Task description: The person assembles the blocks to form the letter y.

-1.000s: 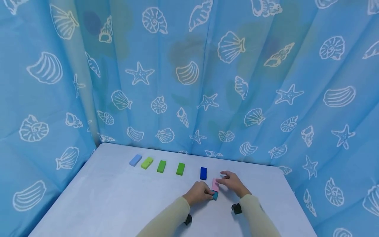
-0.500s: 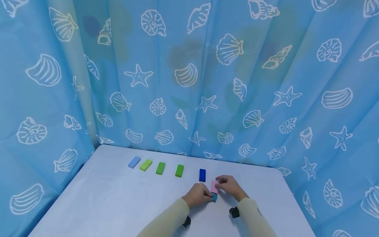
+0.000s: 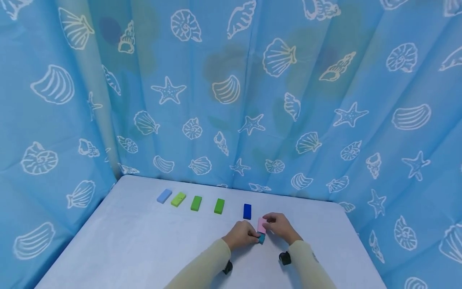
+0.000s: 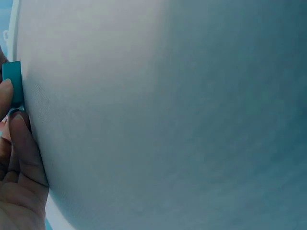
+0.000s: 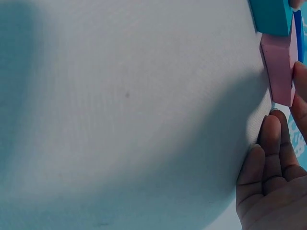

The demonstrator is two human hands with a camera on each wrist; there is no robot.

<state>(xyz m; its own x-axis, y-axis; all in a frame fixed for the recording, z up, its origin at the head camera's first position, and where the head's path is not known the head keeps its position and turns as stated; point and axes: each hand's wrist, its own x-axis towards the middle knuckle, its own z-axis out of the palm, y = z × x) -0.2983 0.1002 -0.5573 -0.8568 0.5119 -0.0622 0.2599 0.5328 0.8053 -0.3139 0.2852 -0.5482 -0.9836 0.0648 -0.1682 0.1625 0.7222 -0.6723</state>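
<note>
In the head view a teal block (image 3: 261, 238) and a pink block (image 3: 261, 225) lie end to end on the white table, the pink one farther from me. My left hand (image 3: 241, 235) pinches the teal block; the thumb lies on its face in the left wrist view, where the block (image 4: 13, 84) shows at the left edge. At the pink block's right side, my right hand (image 3: 282, 228) pinches it by thumb and finger. The right wrist view shows the pink block (image 5: 278, 67) against the teal block's (image 5: 272, 17) end, with other fingers (image 5: 271, 132) beside it.
Beyond the hands lies a dark blue block (image 3: 247, 211). Farther left stand two green blocks, one (image 3: 219, 206) nearer it, then a yellow-green block (image 3: 178, 199) and a light blue block (image 3: 164, 196). A blue shell-patterned curtain (image 3: 195, 132) borders the table (image 3: 144, 249).
My right hand's fingertips have drawn down and in toward the pink block's far end. The left hand stays on the teal block, and the other blocks keep their places.
</note>
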